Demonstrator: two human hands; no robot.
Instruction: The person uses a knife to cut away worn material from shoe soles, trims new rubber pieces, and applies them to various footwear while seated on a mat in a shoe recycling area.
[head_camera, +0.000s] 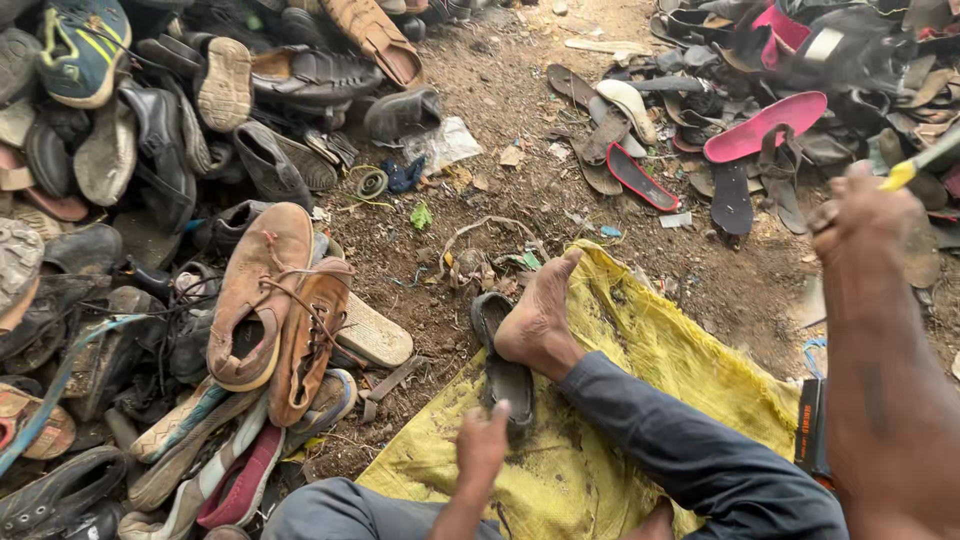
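Note:
A dark worn sandal (503, 375) lies across the edge of a yellow woven sack (670, 350). My bare foot (540, 315) presses down on its far half. My left hand (482, 445) grips the sandal's near end, thumb on top. My right hand (858, 220) is raised at the right, closed around a tool with a yellow handle (903, 174) whose pale shaft runs off toward the right edge. My legs in dark blue trousers (690, 440) rest on the sack.
A big heap of old shoes fills the left side, with a pair of brown laced shoes (262, 300) on top. Loose sandals and a pink sole (765, 126) lie at the top right. Bare dirt with scraps lies between. A small dark box (811, 425) sits beside the sack.

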